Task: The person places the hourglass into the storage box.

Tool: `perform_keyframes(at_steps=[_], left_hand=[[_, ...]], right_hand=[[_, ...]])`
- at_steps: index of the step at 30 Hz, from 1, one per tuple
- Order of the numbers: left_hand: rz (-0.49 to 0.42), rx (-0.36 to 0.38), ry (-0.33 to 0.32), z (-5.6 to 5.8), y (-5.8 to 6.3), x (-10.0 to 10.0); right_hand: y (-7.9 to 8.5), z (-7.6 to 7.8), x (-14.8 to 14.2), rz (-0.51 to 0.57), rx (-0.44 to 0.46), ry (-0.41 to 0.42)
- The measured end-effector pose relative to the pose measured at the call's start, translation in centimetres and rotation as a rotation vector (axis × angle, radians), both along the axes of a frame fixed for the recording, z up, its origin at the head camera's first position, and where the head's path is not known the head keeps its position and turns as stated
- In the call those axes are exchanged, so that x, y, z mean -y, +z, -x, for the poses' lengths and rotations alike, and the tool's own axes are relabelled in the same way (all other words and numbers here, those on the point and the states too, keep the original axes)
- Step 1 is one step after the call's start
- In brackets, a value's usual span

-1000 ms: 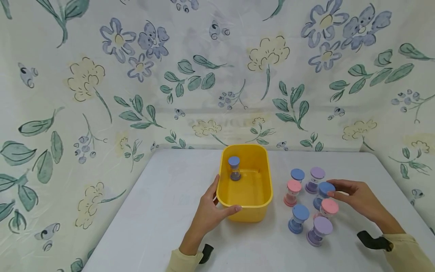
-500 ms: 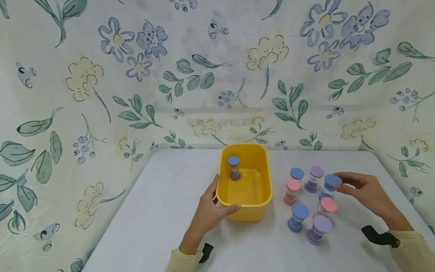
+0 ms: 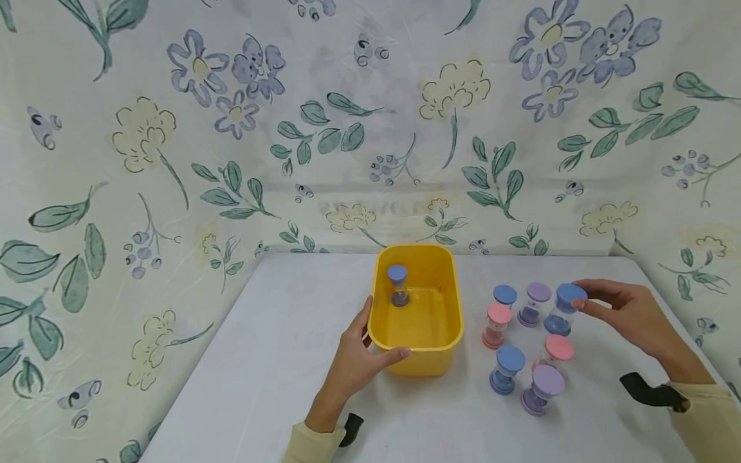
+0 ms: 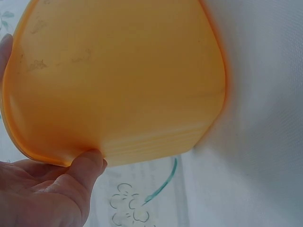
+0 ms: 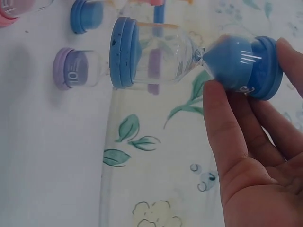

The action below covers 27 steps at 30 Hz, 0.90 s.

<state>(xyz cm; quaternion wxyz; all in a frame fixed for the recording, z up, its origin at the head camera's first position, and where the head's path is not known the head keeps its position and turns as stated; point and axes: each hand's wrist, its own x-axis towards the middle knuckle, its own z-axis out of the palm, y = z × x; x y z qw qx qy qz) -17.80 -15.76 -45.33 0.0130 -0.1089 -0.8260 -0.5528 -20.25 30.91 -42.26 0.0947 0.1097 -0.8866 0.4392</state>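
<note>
My right hand (image 3: 628, 316) pinches a blue sand timer (image 3: 563, 308) by its upper end, lifted over the right part of the table. In the right wrist view, the timer's blue sand (image 5: 232, 61) sits in the bulb nearest my fingers. My left hand (image 3: 356, 360) grips a yellow plastic tub (image 3: 425, 365) at its near left corner, thumb along the front rim and fingers on the left side. Inside the tub stands a sand timer with a blue cap (image 3: 397, 275). The left wrist view shows the tub's outer wall (image 4: 123, 80) close up.
Around the held timer stand a purple timer (image 3: 534, 305), a blue timer (image 3: 505, 294) and a pink timer (image 3: 496, 326). Nearer are another blue timer (image 3: 507, 370), a pink one (image 3: 559, 349) and a purple one (image 3: 543, 390). Flowered fabric (image 3: 405, 128) hangs behind the white table (image 3: 278, 321).
My right hand has lifted the blue sand timer from among the others and moved it slightly right and away from me. My left hand and the tub have kept their place.
</note>
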Motion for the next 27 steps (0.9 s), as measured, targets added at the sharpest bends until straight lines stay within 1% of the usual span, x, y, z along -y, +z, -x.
perform_keyframes(at_steps=[7,13,19,27], left_hand=[[-0.014,-0.024,-0.016,0.1,-0.2,0.1],[-0.020,-0.018,-0.015,0.1,-0.3,0.1],[-0.019,-0.017,-0.020,0.1,-0.3,0.1],[0.012,-0.024,-0.004,0.1,-0.2,0.0]], right_hand=[[1.4,0.3,0.5,-0.007,-0.006,0.011],[2.3,0.5,1.0,-0.042,-0.023,0.004],[2.9,0.9,1.6,-0.031,-0.052,0.027],[4.1,1.4,3.1,-0.010,-0.037,0.048]])
